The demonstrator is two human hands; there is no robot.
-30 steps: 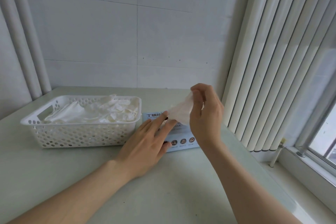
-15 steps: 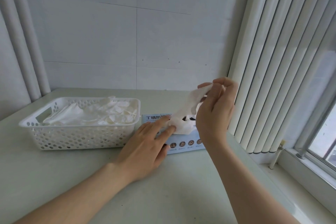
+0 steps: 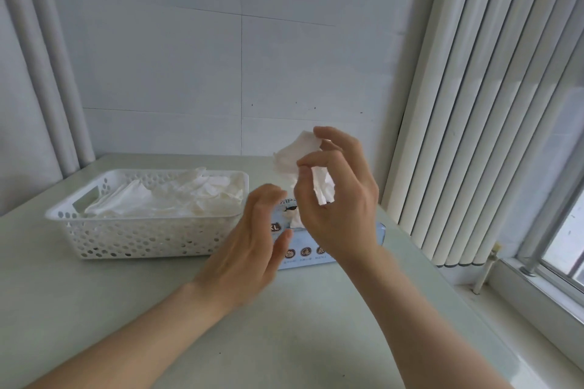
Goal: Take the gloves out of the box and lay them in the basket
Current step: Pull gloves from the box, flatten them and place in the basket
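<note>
Glove [image 3: 295, 153], white and crumpled, was pinched by the right hand [image 3: 343, 199], fingers curled round it, held up above the box [image 3: 316, 254]. I saw more white at the box slot below it; couldn't tell if that was the same glove. Left hand [image 3: 252, 240] was blurred, fingers straight and together, holding nothing, raised over the box's left end; contact I couldn't tell. Box, pale blue, lay on the worktop [image 3: 284, 331] just right of the white perforated basket [image 3: 142, 238], mostly hidden behind both hands. Basket held a heap of white gloves [image 3: 177, 196]. Vertical blinds [image 3: 474, 104] hung at the right.
</note>
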